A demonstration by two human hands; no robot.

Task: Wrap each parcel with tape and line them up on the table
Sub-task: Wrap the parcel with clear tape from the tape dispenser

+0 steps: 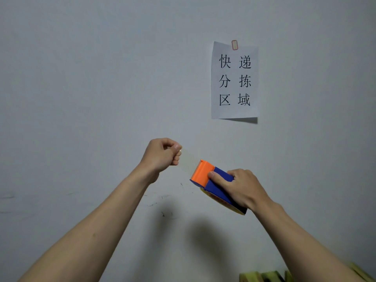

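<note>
Both arms are raised in front of a pale wall (81, 78), and the tape is the only one of the task's things plainly in view; no parcel or table surface can be made out, only some yellowish edges (262, 276) at the near right corner that are too cropped to identify. The right hand (242, 188) is wrapped around the blue body of the tape dispenser (213, 182), thumb laid along its side just behind the orange cutter head, fingers curled round the far side. The left hand (162, 153), up and to the left of the dispenser, has its fingers curled in and pinches the free end of the clear tape strip (189, 161), which runs taut between fingertips and cutter head. The strip is thin and nearly invisible against the wall, so it will likely be light, limp and very sticky on one face; it should twist or fold onto itself the instant tension drops, and it will cling to skin. Holding it by the very end, as the left hand does, with steady pull against the dispenser looks like the sound way to manage it. The dispenser seems rigid plastic and light, easy to grip by its body, though the toothed edge at the orange head is best kept clear of fingers. A paper sign (234, 80) with printed characters hangs on the wall, further right and above the hands
</note>
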